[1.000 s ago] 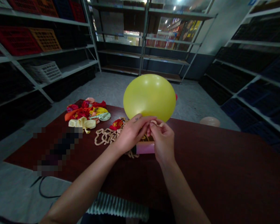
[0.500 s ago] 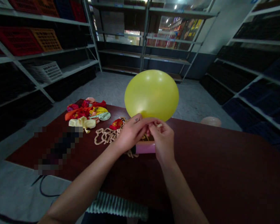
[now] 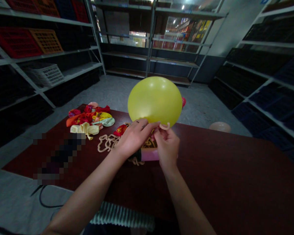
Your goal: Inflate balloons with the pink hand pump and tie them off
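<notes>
An inflated yellow balloon (image 3: 155, 99) stands just beyond my hands, its lower end against my fingers. My left hand (image 3: 136, 133) is closed at that end, and its fingers hide the balloon's neck. My right hand (image 3: 168, 145) pinches close beside the left fingertips, with a short curved end of beige cord (image 3: 165, 126) sticking out above it. Under my hands lies a pink cylinder (image 3: 149, 154) with a black end. A heap of beige cords (image 3: 106, 143) is spread left of it, and a red balloon with gold print (image 3: 120, 130) rests on them.
Deflated balloons (image 3: 88, 119) in several colours lie at the left of the dark table (image 3: 225, 176). A blurred-out dark object (image 3: 62, 156) is nearer me. Pale (image 3: 220, 127) and red (image 3: 183, 102) round things show past the far edge. Shelves (image 3: 149, 58) stand around.
The balloon has shifted slightly left and down. My fingers have moved, and more of the beige cord end now shows above my right hand. A red round thing has come into sight behind the balloon.
</notes>
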Demonstrator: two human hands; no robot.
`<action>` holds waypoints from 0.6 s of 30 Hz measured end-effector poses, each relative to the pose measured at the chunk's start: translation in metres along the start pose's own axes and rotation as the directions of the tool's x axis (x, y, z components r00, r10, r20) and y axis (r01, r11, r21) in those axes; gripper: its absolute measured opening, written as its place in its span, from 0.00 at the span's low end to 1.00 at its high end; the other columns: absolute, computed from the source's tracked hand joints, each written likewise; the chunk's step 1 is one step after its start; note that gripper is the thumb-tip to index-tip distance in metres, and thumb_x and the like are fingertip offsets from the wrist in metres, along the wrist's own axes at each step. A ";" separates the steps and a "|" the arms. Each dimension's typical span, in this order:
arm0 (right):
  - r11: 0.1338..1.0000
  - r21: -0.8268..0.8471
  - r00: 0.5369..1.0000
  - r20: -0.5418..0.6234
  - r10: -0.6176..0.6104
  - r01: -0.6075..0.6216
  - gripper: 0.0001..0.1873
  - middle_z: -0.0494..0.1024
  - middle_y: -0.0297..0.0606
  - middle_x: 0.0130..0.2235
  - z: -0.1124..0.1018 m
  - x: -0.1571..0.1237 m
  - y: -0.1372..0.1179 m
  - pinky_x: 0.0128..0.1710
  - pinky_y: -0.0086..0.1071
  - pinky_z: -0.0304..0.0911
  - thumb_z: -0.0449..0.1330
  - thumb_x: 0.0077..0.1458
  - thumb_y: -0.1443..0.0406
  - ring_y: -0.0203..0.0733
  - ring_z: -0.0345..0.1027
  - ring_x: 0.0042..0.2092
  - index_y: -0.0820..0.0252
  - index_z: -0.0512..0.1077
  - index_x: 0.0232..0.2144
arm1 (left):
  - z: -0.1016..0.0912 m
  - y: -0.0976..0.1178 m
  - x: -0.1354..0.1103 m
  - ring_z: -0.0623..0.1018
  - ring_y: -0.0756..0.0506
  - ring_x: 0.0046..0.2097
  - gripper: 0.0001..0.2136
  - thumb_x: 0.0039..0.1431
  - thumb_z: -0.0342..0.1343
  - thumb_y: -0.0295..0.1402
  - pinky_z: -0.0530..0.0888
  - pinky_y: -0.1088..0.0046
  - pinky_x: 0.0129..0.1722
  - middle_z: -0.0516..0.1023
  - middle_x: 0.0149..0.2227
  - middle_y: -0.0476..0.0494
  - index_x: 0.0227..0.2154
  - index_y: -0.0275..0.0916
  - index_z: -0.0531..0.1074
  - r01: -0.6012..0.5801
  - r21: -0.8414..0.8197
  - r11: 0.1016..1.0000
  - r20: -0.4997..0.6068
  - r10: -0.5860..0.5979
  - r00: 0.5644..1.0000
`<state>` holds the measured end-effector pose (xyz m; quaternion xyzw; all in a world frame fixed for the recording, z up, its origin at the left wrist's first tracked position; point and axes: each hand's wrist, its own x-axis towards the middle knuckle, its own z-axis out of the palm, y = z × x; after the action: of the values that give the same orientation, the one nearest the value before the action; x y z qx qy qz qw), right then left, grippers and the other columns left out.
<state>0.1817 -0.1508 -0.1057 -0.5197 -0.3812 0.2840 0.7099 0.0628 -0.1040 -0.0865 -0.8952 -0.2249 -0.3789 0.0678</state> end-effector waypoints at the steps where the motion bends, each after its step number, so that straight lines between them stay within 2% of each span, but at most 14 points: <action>1: 1.000 -0.002 1.000 0.000 -0.005 0.005 0.10 0.76 0.31 0.25 0.000 -0.001 0.000 0.26 0.30 0.66 0.63 0.49 0.59 0.35 0.69 0.25 0.58 0.71 0.32 | -0.001 -0.001 0.000 0.73 0.44 0.37 0.12 0.71 0.46 0.28 0.75 0.66 0.39 0.71 0.35 0.42 0.51 0.33 0.71 -0.017 0.018 1.000 -0.003 0.017 1.000; 8: 0.998 -0.045 0.999 0.008 -0.052 0.052 0.07 0.79 0.33 0.28 0.000 -0.005 -0.003 0.28 0.31 0.69 0.62 0.51 0.61 0.36 0.72 0.26 0.57 0.71 0.32 | -0.006 -0.005 -0.001 0.74 0.44 0.37 0.10 0.71 0.45 0.28 0.75 0.66 0.40 0.72 0.33 0.43 0.45 0.34 0.72 -0.041 0.083 0.996 -0.054 0.046 0.997; 13: 0.988 -0.088 0.991 0.052 -0.120 0.124 0.07 0.80 0.36 0.33 0.002 -0.008 -0.001 0.34 0.34 0.72 0.60 0.54 0.62 0.38 0.76 0.33 0.57 0.73 0.36 | -0.002 -0.006 -0.001 0.73 0.44 0.35 0.10 0.71 0.45 0.29 0.75 0.67 0.37 0.72 0.32 0.42 0.42 0.32 0.71 -0.033 0.113 0.993 -0.129 0.048 0.990; 16: 0.951 -0.217 0.975 0.026 -0.222 0.222 0.05 0.80 0.35 0.35 0.001 -0.008 0.001 0.37 0.34 0.72 0.60 0.55 0.64 0.38 0.76 0.35 0.56 0.73 0.36 | 0.002 -0.004 0.001 0.73 0.43 0.35 0.10 0.72 0.44 0.29 0.75 0.66 0.37 0.72 0.32 0.41 0.40 0.32 0.69 -0.014 0.121 0.993 -0.119 0.028 0.993; 18: 0.869 -0.374 0.940 0.024 -0.339 0.323 0.04 0.80 0.34 0.34 -0.001 -0.007 0.001 0.37 0.32 0.71 0.59 0.56 0.66 0.36 0.75 0.33 0.56 0.72 0.35 | 0.004 -0.001 0.002 0.74 0.43 0.36 0.10 0.72 0.43 0.29 0.74 0.66 0.38 0.72 0.33 0.41 0.40 0.32 0.68 0.015 0.121 0.993 -0.093 -0.003 0.996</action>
<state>0.1784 -0.1569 -0.1089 -0.5779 -0.4961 0.0694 0.6443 0.0662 -0.1011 -0.0883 -0.8697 -0.2482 -0.4060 0.1309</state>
